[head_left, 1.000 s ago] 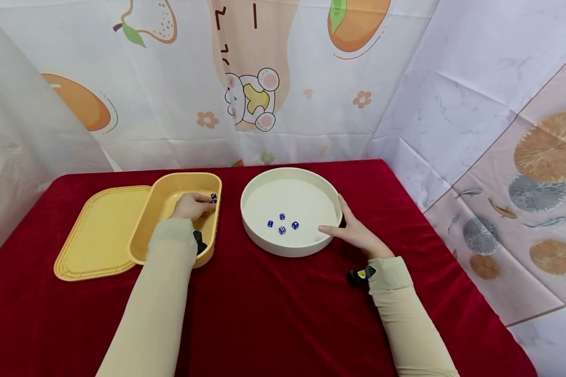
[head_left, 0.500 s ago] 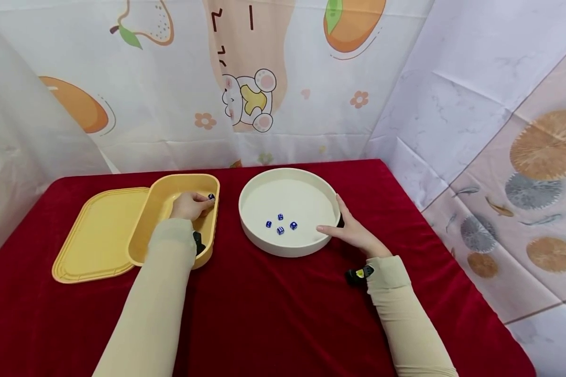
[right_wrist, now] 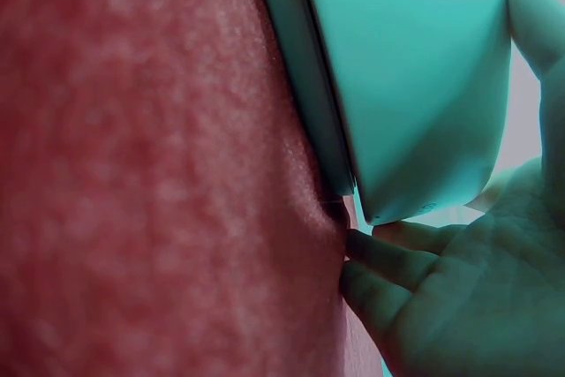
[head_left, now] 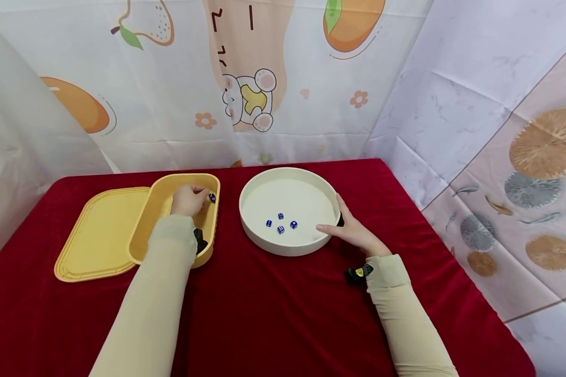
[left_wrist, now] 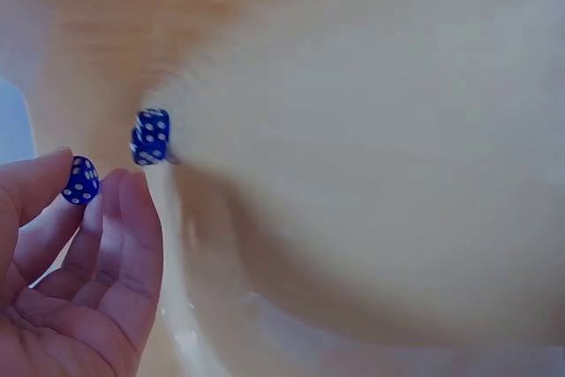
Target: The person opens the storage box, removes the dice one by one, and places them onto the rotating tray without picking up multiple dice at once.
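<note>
My left hand (head_left: pixel 188 200) is inside the yellow box (head_left: pixel 138 238). In the left wrist view, its thumb and fingers pinch a blue die (left_wrist: pixel 81 181) with white dots. Beside the fingertips, at the box's wall, are more blue dice (left_wrist: pixel 152 136), seen in the head view as a small dark cluster (head_left: pixel 212 198). My right hand (head_left: pixel 356 233) holds the right side of a round white tray (head_left: pixel 290 251), thumb over the rim and the other fingers against its outside. Several blue dice (head_left: pixel 280 229) lie loosely grouped on the tray's floor.
A yellow lid (head_left: pixel 99 235) lies flat left of the box, its right edge next to the box. Everything stands on a red cloth (head_left: pixel 283 314). Behind hangs a printed curtain (head_left: pixel 170 104), and another patterned curtain (head_left: pixel 490 209) borders the right side.
My left hand has drawn slightly back and away from the dice by the box's right wall. The right hand, the tray and its dice stay put.
</note>
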`<action>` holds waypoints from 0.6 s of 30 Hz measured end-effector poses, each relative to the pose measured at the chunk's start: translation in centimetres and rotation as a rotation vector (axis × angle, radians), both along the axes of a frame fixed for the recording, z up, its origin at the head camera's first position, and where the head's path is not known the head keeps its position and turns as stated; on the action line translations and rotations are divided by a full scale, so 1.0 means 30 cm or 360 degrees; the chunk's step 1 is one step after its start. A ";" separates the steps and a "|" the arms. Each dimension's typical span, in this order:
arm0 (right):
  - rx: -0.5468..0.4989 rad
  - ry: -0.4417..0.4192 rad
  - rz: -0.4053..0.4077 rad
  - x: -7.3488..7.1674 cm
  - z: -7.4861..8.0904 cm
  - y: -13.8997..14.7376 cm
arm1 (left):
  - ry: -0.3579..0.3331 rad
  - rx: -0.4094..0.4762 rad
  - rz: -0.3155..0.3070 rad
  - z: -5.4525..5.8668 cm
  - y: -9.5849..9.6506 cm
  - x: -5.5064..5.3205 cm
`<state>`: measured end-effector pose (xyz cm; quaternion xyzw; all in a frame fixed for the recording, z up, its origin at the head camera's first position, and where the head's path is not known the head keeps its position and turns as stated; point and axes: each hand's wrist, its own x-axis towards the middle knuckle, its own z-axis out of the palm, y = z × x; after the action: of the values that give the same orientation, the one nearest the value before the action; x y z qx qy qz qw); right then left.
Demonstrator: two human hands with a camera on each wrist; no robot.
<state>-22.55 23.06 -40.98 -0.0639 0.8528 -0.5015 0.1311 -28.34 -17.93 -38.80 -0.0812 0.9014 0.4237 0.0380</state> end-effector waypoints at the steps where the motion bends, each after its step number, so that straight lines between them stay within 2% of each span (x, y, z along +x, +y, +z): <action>1: 0.0000 -0.0004 -0.0002 0.000 -0.002 0.001 | -0.0007 0.0013 -0.0007 0.007 0.006 0.002; 5: -0.0005 -0.0009 -0.0010 0.001 -0.004 0.003 | -0.0019 0.0058 -0.0035 0.043 0.028 0.005; 10: -0.0006 0.0007 -0.0001 0.003 0.000 0.003 | 0.0061 0.0018 -0.0028 0.090 0.050 0.003; 18: -0.0022 0.0007 0.0009 0.007 0.007 0.002 | 0.0144 0.0172 -0.0031 0.138 0.086 -0.006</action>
<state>-22.35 23.12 -40.77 -0.0682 0.8494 -0.5068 0.1302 -28.53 -15.35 -34.66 -0.0510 0.8788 0.4745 0.0055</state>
